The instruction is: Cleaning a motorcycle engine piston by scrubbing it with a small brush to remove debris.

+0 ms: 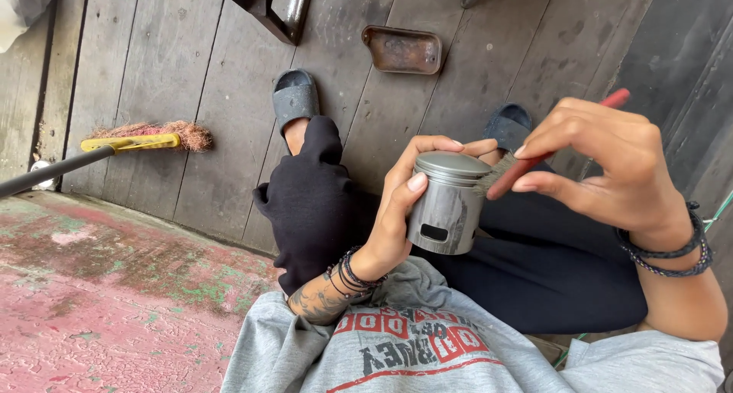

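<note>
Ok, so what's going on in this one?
A person sits on a wooden plank floor. The left hand holds a grey metal piston upright, and the right hand presses the bristles of a red-handled brush against its top edge. On the floor lie a broom to the left and a rusty metal tray ahead.

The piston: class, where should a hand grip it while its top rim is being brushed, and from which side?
Grip the piston around its round skirt from the left, as the left hand does. That leaves the flat crown and right rim free for the brush in the right hand.
</note>
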